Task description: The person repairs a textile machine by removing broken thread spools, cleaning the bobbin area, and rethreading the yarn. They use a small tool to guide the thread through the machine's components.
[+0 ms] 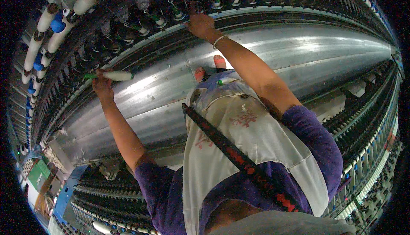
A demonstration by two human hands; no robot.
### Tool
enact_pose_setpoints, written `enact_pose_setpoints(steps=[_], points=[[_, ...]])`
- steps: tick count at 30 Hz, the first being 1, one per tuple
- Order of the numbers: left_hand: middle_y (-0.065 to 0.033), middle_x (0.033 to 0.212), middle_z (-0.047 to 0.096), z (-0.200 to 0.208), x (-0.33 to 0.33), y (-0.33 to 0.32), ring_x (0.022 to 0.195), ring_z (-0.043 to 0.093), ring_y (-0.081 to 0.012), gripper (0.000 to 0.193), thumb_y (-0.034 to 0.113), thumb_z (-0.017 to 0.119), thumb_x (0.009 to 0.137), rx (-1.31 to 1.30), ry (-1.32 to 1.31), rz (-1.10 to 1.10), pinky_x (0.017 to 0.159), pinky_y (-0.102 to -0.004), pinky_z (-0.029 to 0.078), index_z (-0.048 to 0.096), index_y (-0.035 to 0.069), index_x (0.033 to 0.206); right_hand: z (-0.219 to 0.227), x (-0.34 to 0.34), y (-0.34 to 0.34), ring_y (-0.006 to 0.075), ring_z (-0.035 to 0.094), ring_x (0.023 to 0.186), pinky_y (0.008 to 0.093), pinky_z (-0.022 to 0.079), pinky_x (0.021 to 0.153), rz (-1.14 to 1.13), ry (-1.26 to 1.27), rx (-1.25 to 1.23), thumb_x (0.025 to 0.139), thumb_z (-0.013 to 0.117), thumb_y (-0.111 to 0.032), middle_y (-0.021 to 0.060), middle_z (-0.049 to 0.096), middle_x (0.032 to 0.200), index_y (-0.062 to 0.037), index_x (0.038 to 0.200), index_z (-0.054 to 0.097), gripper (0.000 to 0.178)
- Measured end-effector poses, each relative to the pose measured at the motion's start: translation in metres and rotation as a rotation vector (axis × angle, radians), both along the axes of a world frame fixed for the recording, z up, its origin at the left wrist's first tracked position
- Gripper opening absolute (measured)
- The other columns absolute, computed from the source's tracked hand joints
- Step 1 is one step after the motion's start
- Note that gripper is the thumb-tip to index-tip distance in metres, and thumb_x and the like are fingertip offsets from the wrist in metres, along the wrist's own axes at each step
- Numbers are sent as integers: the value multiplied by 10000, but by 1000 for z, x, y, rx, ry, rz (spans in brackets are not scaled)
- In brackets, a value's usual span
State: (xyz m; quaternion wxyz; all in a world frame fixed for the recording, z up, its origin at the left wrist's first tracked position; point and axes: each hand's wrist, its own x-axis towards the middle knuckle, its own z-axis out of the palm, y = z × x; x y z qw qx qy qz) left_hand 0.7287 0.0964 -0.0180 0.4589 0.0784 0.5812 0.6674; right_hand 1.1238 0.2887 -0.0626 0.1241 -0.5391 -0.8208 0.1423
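My left hand (pixel 103 84), at the left front of the spinning frame, is closed around a white yarn bobbin (pixel 118 75). The bobbin lies almost level, its green end pointing right. My right hand (pixel 201 25) reaches up to the spindle row at the top middle. Its fingers are curled, with one stretched towards the spindles; whatever they pinch is too dark to make out. Just left of that hand stands a spindle bobbin (pixel 177 14) with a green top, and to its right is another green-topped bobbin (pixel 216 2).
Large white yarn spools (pixel 32 55) with blue parts hang along the upper left. A shiny metal floor (pixel 141 92) runs between the frames. Behind me is another spinning frame (pixel 106 192). A white bobbin with a green end (pixel 226 81) lies at my apron (pixel 239 124).
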Motion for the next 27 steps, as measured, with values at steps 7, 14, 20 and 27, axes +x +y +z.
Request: enact_pose_setpoints(steps=[7,14,20,27], points=[[-71,756,639,-69,23,7,682,569,-181,286,303,640,879,-210,1286,-311,629,-312,450,605,21,916,9,37,0,310,640,599,439,499,489,-108,-114,47,761,630,-245,116,646,677,-262,1165,592,406],[-43,701,608,-84,17,5,637,550,-145,220,260,677,858,-229,1127,-328,585,-286,425,614,53,900,9,41,4,309,643,605,444,499,490,-127,-77,121,820,592,-320,117,645,680,-242,1146,604,336],[-39,783,577,-93,8,5,716,536,-155,161,176,654,873,-219,1030,-302,622,-298,460,611,52,967,7,60,14,291,628,571,425,492,478,-15,-95,211,876,540,-361,99,639,669,-278,1243,535,376],[-120,941,568,-160,-13,10,903,540,-218,229,181,575,916,197,-24,2,777,-305,481,547,22,1079,-9,38,14,288,638,639,411,499,518,-174,-142,53,776,608,-302,63,657,724,-331,1221,557,449]])
